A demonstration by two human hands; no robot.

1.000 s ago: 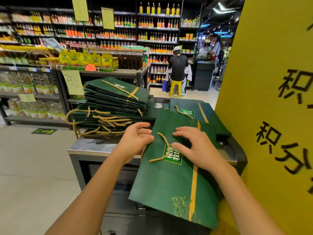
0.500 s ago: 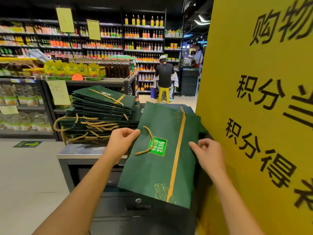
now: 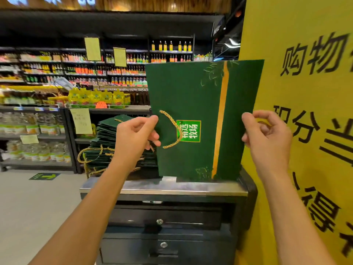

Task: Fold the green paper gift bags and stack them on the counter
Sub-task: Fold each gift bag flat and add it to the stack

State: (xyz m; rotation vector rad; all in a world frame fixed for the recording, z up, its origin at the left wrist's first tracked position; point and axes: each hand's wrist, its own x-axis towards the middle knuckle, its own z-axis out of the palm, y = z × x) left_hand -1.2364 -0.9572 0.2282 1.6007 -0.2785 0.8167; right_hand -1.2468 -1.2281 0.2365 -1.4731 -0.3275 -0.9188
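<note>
Left hand [image 3: 133, 137] and right hand [image 3: 266, 137] pinched the green gift bag [image 3: 191, 96] by its sides; a slack pinch could drop it off the counter's [image 3: 164, 190] front edge

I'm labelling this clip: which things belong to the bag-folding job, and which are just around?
Job:
green gift bag, upright, side edges pinched by left hand and right hand
stack of folded bags
counter

Just around:
yellow sign
bottle shelves
drawers
</note>
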